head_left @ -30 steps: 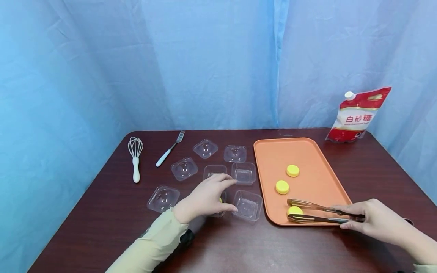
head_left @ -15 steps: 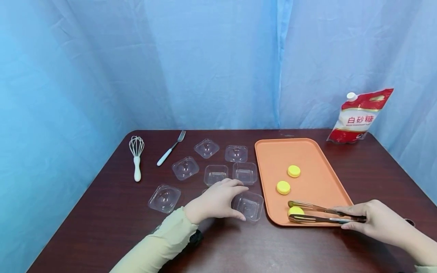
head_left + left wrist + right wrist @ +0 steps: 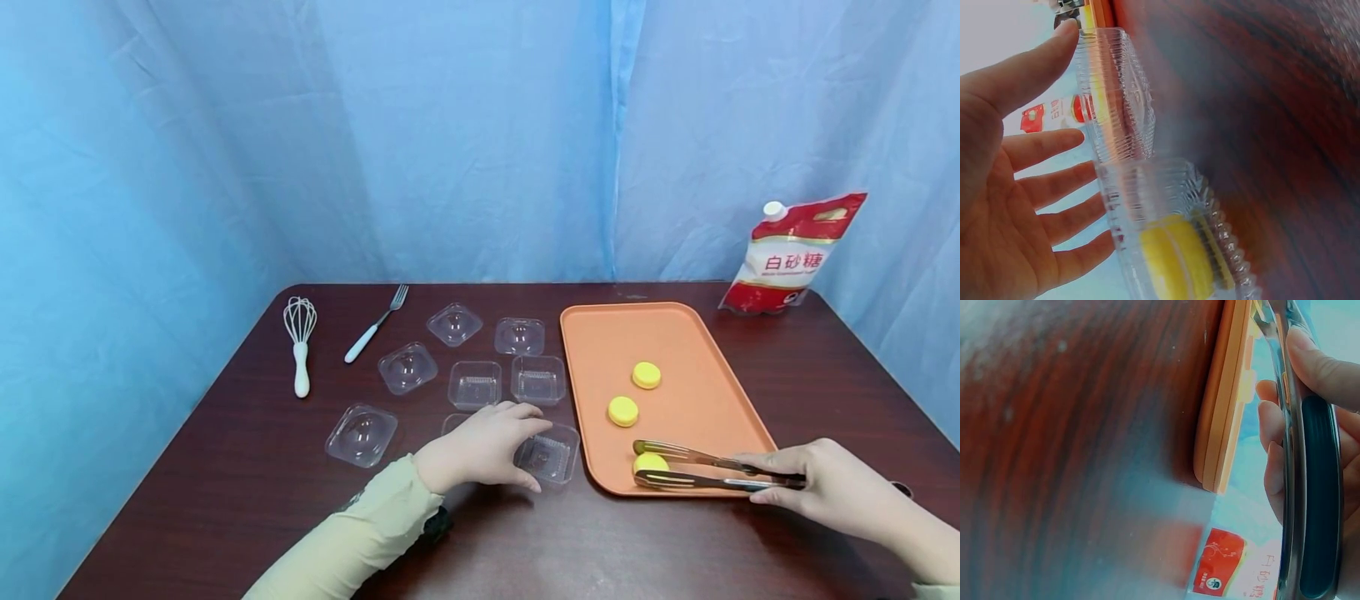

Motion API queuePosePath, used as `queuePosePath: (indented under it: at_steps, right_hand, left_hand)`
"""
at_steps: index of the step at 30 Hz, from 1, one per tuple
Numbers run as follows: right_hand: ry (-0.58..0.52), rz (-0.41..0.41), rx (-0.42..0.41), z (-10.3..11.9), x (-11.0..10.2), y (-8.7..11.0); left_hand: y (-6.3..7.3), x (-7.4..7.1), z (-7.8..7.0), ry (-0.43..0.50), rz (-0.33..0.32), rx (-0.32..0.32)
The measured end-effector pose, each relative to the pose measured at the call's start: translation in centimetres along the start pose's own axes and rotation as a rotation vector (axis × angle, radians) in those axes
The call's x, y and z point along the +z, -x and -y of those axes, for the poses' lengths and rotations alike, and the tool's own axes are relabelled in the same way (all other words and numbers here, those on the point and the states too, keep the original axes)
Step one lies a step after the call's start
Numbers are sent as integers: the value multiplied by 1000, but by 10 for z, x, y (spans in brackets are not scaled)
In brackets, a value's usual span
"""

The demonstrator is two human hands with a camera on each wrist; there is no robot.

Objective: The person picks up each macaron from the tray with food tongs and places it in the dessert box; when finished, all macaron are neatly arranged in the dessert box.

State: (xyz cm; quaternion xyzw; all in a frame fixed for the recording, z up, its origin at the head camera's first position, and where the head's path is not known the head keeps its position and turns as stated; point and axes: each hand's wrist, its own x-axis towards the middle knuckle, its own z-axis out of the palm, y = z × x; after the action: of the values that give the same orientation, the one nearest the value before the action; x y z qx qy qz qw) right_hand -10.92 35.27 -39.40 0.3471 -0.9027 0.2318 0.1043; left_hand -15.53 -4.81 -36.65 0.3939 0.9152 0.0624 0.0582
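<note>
L hand (image 3: pixel 487 446) grip: fingers apart, holding nothing. R hand (image 3: pixel 825 487) grip: clamped on metal tongs (image 3: pixel 697 482). Yellow macaron (image 3: pixel 649 463) btwn their arms looks light, prob. fragile; best held lightly by sides.

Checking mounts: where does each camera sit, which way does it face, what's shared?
Head: worn on the head, facing forward and down over the table; left hand, right hand and sleeves show.
Left wrist: on that wrist, facing two clear tubs; left hand shows palm-side.
Right wrist: on that wrist, facing the tray edge; right hand shows, holding tongs.
Shared: head and right wrist both show the red-and-white pouch.
</note>
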Motion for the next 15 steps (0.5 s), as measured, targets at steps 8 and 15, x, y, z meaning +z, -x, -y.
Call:
queuePosePath:
  at_steps: [8,15]
  right_hand:
    - [-18,11,6,0,-1,-1]
    - [-11,14,11,1,-1,-2]
  left_hand:
    - [-1,-1,-1,2,1,-18]
    - [-2,0,0,-8,-2,-28]
